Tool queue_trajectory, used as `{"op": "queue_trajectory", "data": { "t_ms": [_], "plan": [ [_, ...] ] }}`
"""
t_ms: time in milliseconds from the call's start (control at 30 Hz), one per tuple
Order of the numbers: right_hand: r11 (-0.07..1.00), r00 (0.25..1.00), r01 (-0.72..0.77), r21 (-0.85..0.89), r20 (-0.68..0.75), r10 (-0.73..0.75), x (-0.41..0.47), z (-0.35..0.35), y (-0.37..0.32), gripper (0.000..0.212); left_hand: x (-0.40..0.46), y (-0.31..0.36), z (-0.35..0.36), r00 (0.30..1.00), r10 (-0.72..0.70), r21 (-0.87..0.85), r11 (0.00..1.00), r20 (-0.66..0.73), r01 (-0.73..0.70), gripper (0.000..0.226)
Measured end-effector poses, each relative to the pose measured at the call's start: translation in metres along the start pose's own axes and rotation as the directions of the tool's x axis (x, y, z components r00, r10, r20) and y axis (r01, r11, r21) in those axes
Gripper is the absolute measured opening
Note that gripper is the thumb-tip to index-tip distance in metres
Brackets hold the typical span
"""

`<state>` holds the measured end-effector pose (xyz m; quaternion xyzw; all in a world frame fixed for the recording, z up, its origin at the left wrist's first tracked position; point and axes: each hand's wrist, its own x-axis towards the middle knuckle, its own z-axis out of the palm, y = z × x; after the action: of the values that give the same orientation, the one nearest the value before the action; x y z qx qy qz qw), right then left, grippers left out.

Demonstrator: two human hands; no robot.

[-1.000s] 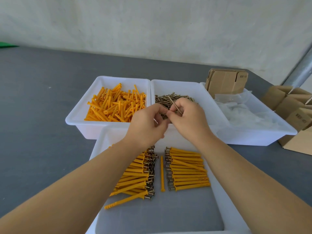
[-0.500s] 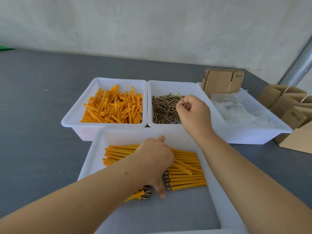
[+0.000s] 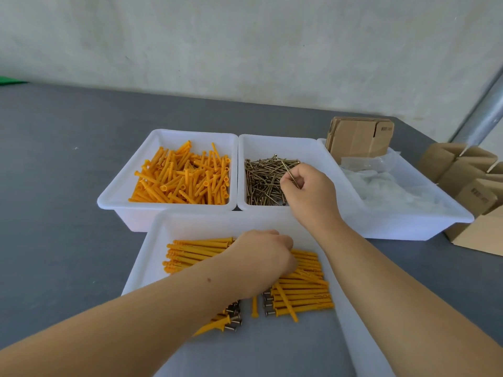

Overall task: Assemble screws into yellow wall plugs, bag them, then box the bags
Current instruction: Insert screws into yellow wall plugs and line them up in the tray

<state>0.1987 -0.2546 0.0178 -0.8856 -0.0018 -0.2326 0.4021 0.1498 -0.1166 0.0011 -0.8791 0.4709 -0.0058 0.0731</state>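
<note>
- Pinched between thumb and fingers of the right hand (image 3: 310, 190): one screw (image 3: 290, 174), held tilted above the right part of the screw tray (image 3: 307, 148), its tip pointing up and away.
- Left hand (image 3: 262, 258): knuckles up, fingers curled down onto the assembled plugs (image 3: 302, 291) in the near tray (image 3: 160, 240). Fingertips are hidden under the hand, so whether it grips a plug or merely rests there cannot be told.
- Screw tray: holds a loose heap of screws (image 3: 261, 183), chiefly in its left and middle part.
- Left of the screw tray, touching it: plug tray (image 3: 168, 136) with a loose pile of yellow wall plugs (image 3: 185, 178).
- Right of the screw tray, rims adjoining: bag tray (image 3: 435, 205) holding clear plastic bags (image 3: 386, 183) and a stack of flat cardboard boxes (image 3: 359, 137) leaning at its far end.
- In front of the screw tray: the near tray, with assembled plugs in two rows, screw heads facing the middle gap; one plug (image 3: 254, 308) lies lengthwise in that gap.
- Far right of the screw tray, beyond the bag tray: folded cartons (image 3: 462, 164) on the grey table (image 3: 54, 186).
</note>
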Motion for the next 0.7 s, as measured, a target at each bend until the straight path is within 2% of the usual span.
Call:
{"op": "queue_trajectory", "data": {
  "t_ms": [167,233,333,433,533,600,667,700],
  "plan": [
    [1.000,1.000,0.001,0.011,0.004,-0.001,0.000,-0.001,-0.001,0.010,0.004,-0.010,0.006,0.994,0.066,-0.123,0.991,0.081,-0.056,0.014],
    [1.000,1.000,0.001,0.013,0.003,-0.001,0.000,-0.001,0.000,0.010,0.005,-0.011,0.008,0.997,0.069,-0.122,0.991,0.047,-0.063,0.012],
    [1.000,1.000,0.003,0.022,0.003,-0.003,0.000,0.000,0.001,0.011,0.009,-0.005,0.013,0.999,0.009,-0.096,0.995,-0.034,-0.012,0.010],
    [1.000,1.000,-0.005,0.030,-0.002,0.006,0.003,0.000,0.003,0.012,0.015,0.005,0.020,0.990,-0.107,-0.081,0.992,-0.092,0.099,0.004],
    [0.999,1.000,-0.009,0.041,-0.012,0.010,0.004,0.000,0.005,0.012,0.015,0.006,0.019,0.960,-0.242,-0.279,0.940,-0.143,0.196,0.014],
    [0.999,1.000,-0.011,0.052,-0.017,0.012,0.003,-0.002,0.005,0.012,0.012,0.002,0.009,0.945,-0.288,-0.426,0.883,-0.156,0.199,0.017],
    [0.998,1.000,-0.014,0.061,-0.016,0.015,0.003,-0.003,0.005,0.012,0.007,-0.001,-0.004,0.961,-0.259,-0.455,0.870,-0.095,0.190,0.009],
    [0.997,1.000,-0.017,0.069,-0.017,0.018,0.003,-0.003,0.005,0.013,0.005,-0.002,-0.010,0.972,-0.235,-0.426,0.882,-0.024,0.203,0.014]
  ]
}}
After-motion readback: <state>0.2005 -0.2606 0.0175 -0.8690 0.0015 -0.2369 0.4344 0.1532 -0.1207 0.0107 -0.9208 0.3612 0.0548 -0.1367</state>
